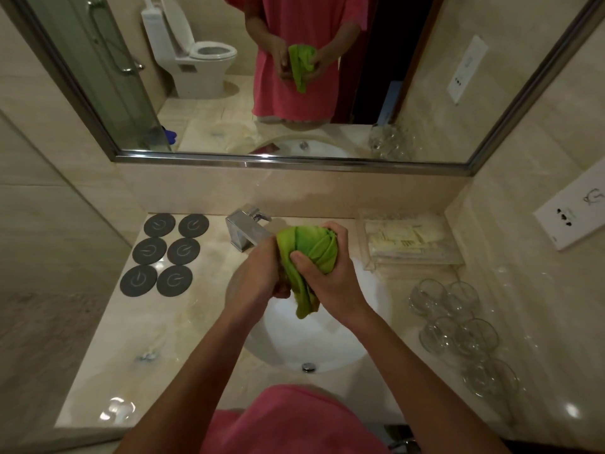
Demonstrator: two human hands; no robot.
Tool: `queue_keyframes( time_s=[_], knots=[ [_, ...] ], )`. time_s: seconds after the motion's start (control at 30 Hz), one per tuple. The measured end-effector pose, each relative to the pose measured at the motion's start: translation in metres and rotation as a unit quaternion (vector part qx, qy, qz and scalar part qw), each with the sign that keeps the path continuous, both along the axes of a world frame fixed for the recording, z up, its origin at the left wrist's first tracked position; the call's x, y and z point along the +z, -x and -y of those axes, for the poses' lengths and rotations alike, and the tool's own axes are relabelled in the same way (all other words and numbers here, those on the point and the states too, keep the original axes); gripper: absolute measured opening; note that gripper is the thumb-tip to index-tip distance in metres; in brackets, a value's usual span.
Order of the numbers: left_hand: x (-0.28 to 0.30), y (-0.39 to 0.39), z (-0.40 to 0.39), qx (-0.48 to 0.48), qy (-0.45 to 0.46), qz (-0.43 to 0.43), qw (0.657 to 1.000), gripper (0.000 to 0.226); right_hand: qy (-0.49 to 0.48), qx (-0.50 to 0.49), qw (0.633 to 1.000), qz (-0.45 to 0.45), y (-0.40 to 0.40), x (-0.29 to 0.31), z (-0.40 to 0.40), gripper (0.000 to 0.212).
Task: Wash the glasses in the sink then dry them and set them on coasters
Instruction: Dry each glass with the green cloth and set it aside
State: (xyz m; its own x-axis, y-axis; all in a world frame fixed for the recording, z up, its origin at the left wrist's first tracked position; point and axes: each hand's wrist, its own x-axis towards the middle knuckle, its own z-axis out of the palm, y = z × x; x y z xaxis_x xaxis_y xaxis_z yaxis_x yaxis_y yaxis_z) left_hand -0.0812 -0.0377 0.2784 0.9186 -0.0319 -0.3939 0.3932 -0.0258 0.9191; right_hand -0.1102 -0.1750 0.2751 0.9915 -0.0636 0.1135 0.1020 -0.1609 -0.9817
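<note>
Both hands over sink point(376, 322), right hand point(322, 273) fingers clamped on green cloth point(309, 253), left hand point(262, 273) curled on cloth's hidden bundle, prob. a glass; risk: wet slip → breaks in sink; coasters point(165, 253) left of sink.

Two hands, the left hand point(262, 273) and the right hand point(322, 273), are over one white sink point(327, 352). One green cloth point(309, 253) is bunched between them. Six round dark coasters point(167, 253) lie on the counter at the left, in three rows of two. Five clear glasses point(458, 329) stand on the counter at the right, two pairs and a single one nearest the viewer. There is one chrome tap point(244, 229) behind the sink, one clear tray point(409, 240) of pale packets, and one wall socket plate point(573, 217) at the right. One mirror point(196, 93) hangs above, and it reflects one toilet point(196, 57).
</note>
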Motion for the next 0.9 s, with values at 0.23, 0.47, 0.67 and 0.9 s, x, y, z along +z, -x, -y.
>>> queue_keyframes(
  time_s=[0.23,0.47,0.67,0.9],
  knots=[
    [-0.01,0.012,0.005,-0.022,-0.12,0.23,0.966,0.031,-0.141,-0.021,0.961,-0.238,-0.011,-0.003,-0.007,0.055],
    [-0.011,0.016,-0.003,-0.129,-0.008,0.152,0.98,0.04,-0.096,-0.122,0.957,-0.246,-0.01,-0.006,0.018,0.05],
    [-0.018,0.01,-0.014,-0.185,0.023,0.09,0.978,0.081,0.015,-0.115,0.988,-0.097,-0.006,0.008,0.031,0.029],
    [-0.02,0.016,-0.016,-0.132,-0.065,0.197,0.969,0.054,-0.014,-0.071,0.991,-0.116,-0.009,0.032,0.058,0.011]
  ],
)
